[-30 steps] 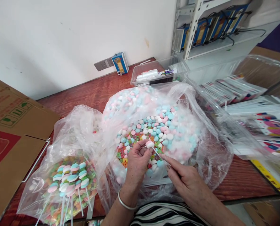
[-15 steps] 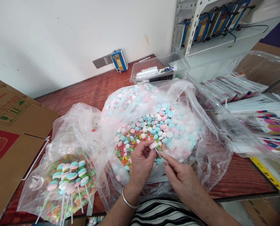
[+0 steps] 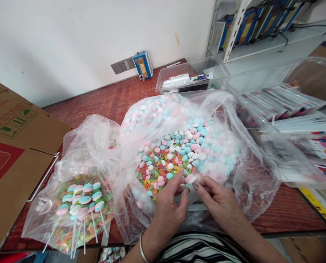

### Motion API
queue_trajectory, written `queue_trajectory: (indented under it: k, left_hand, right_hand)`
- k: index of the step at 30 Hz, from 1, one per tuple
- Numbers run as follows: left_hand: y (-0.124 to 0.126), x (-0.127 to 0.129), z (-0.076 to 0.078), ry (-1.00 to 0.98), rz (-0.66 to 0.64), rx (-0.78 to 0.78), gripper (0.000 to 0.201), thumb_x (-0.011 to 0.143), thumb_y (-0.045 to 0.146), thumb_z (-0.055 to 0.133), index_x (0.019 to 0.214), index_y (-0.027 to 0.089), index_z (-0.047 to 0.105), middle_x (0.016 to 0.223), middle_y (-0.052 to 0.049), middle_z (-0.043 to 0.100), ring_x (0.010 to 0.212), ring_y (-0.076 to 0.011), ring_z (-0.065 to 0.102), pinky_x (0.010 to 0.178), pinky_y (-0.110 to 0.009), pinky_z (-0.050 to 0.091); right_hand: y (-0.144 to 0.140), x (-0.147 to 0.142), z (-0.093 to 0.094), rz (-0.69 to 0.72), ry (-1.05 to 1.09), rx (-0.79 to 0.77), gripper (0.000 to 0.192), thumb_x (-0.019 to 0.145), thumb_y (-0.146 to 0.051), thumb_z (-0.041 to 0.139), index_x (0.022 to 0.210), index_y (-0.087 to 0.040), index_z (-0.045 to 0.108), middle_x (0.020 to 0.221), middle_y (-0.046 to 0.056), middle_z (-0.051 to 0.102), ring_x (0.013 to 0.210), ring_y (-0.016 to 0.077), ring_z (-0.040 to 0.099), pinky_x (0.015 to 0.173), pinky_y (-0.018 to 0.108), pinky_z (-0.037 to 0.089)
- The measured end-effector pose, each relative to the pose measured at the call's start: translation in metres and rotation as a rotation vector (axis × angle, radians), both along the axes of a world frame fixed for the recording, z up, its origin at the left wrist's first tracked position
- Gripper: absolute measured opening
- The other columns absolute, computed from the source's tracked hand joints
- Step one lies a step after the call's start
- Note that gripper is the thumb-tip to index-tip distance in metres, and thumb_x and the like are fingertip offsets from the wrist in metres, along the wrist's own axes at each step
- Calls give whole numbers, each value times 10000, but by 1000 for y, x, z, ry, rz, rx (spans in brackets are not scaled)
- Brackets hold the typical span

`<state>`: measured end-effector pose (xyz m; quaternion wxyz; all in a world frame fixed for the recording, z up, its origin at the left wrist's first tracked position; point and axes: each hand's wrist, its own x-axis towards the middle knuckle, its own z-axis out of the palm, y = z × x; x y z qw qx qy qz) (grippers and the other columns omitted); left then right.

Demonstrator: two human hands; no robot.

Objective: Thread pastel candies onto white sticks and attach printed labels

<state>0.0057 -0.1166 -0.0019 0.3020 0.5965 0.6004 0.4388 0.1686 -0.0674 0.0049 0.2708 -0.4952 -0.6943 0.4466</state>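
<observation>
My left hand [image 3: 171, 204] is over the front of the candy bag, thumb and fingers apart with nothing in them. Close to its right, my right hand [image 3: 222, 199] pinches between thumb and forefinger at a pink and white marshmallow [image 3: 190, 178]. A stick on it cannot be made out. Below both hands, loose pink, blue and white marshmallows [image 3: 183, 146] lie mixed with small coloured gummy rings [image 3: 163, 166] in a large open clear plastic bag [image 3: 250, 179]. To the left, several finished marshmallow lollipops [image 3: 84, 199] on white sticks rest on a second bag [image 3: 39, 219] of gummy rings.
A cardboard box [image 3: 23, 135] stands at the left edge. Behind the candy is a clear tray [image 3: 159, 82] with white packets, and a blue device [image 3: 143, 65] by the wall sockets. At right, a large clear bin [image 3: 289, 153] holds printed cards and white sticks.
My left hand has let go of the marshmallow and opened. The marshmallow is now at my right fingertips, and the white stick is no longer visible. The view has shifted slightly.
</observation>
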Motion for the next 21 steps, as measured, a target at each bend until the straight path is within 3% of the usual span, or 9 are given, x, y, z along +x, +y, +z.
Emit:
queue_trajectory:
  k: [2,4,9,13,17,21]
  left_hand:
    - [1,-10,-1,99,87,15,462,898,122,526,1344,240,502,1124,-65,693,916,-161,674,835,-307,552]
    - [10,-18,-1,235,135,52,356,904,113,509,1230,226,595,1093,-68,693,972,-184,653,860,-327,534]
    - [45,-18,3,494,-20,58,263,904,86,494,1035,218,679,992,-68,694,970,-216,605,860,-355,491]
    - [61,-13,3,670,-2,-16,179,885,105,524,946,195,666,956,-94,669,948,-251,574,842,-397,459]
    - [62,-15,4,693,-5,-68,110,854,116,575,805,188,642,881,-77,655,889,-243,560,811,-387,433]
    - [58,-18,5,533,29,-75,102,834,114,592,772,190,619,860,-48,658,891,-222,567,817,-362,428]
  right_hand:
    - [6,10,4,-62,-101,40,266,937,-388,433,786,-217,571,608,-26,576,547,157,550,526,244,393]
    - [11,17,9,-63,-206,87,247,926,-366,436,753,-228,545,579,-35,546,532,158,533,521,248,365]
    - [13,21,15,23,-382,111,248,925,-322,393,702,-241,466,562,-23,546,502,169,528,519,267,327]
    - [6,22,16,78,-413,92,243,929,-301,376,708,-243,457,589,-5,584,546,186,580,536,273,324]
    - [0,22,16,144,-416,52,257,939,-273,372,700,-236,460,588,-2,595,559,183,600,542,271,304]
    - [1,13,14,188,-426,24,265,956,-257,370,717,-224,480,611,7,616,595,182,624,548,267,293]
